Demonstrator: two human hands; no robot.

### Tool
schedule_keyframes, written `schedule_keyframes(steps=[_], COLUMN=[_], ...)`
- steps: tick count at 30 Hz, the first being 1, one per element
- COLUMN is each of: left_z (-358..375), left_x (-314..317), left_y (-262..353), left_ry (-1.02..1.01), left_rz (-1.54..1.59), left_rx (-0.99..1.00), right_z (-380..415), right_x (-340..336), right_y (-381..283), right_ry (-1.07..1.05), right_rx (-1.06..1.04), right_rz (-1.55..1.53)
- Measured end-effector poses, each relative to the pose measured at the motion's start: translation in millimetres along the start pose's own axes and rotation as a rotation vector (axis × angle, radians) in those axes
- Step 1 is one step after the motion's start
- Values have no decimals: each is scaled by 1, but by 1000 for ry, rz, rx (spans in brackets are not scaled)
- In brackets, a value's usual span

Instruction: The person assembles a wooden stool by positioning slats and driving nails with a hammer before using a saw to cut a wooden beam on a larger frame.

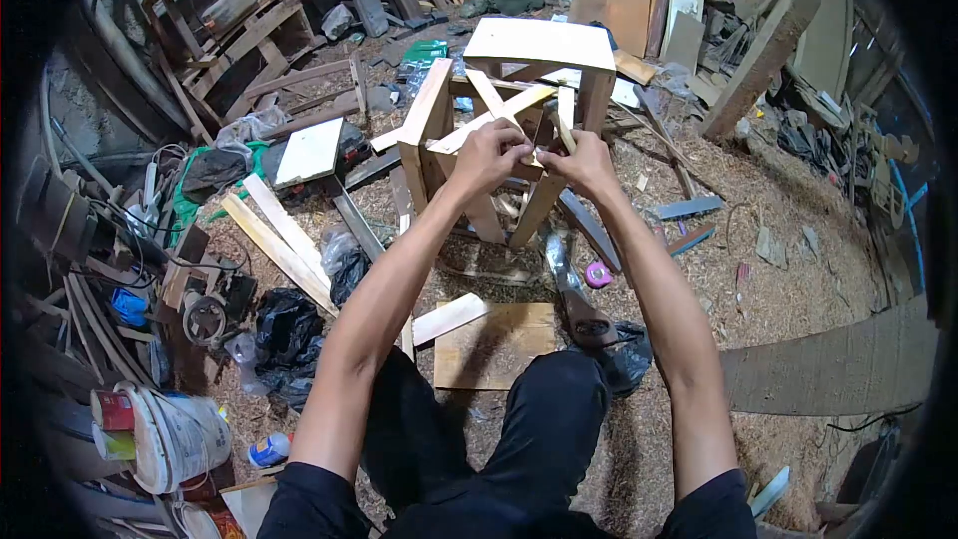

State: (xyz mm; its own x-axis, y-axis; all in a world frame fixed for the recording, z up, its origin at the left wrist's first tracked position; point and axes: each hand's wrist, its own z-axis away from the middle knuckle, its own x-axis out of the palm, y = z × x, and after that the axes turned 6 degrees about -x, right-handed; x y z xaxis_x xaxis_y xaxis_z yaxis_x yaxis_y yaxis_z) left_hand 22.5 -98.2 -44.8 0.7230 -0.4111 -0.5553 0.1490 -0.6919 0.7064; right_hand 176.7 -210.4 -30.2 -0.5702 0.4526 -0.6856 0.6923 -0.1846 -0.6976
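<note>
Your fingers [511, 147] are curled in tight on both hands, meeting at the middle of the wooden stool frame [499, 130]. Your left hand [489, 155] pinches one of its crossing slats, the fingertips bunched against the wood. Your right hand [582, 162] is closed around a thin stick-like handle [565, 127] that stands up above the knuckles; you cannot tell what tool it belongs to. The two hands nearly touch each other.

Nearest you, your knees in dark trousers [539, 419] rest over the sawdust floor [798, 299]. Just past them a flat board [494, 344] lies on the floor, with a short pale offcut [449, 317] touching its left edge. A handsaw [574, 294] lies beside the board's right edge, its handle on a black bag [624, 359]. To your left stand a white bucket [180, 434] and more black bags [284, 324].

Farther out, the stool frame stands tipped on the floor, its pale seat panel [539, 43] facing away and up, legs toward you. A small pink object [598, 274] lies near its right leg. Long pale planks [279, 240] lie left of it, and behind it stacked timber [239, 30] leans along the back wall.
</note>
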Motion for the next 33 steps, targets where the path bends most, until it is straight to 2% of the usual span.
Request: schedule_keyframes(steps=[4,7,9,31,33], left_z=[3,6,7,16,20], left_x=[0,3,10,11,12], left_y=[2,-1,-1,1,2], left_ry=[-42,10,165,194,246], left_rz=[-49,-50,-116,-205,-231], left_rx=[-38,-2,90,163,214], right_z=[2,2,0,-4,-1], right_x=[-2,-3,-4,2,1], right_y=[-2,-5,-4,0,0], right_ry=[-12,-26,-26,-23,-47], right_rx=[8,16,25,56,50], right_rz=[8,4,6,61,45])
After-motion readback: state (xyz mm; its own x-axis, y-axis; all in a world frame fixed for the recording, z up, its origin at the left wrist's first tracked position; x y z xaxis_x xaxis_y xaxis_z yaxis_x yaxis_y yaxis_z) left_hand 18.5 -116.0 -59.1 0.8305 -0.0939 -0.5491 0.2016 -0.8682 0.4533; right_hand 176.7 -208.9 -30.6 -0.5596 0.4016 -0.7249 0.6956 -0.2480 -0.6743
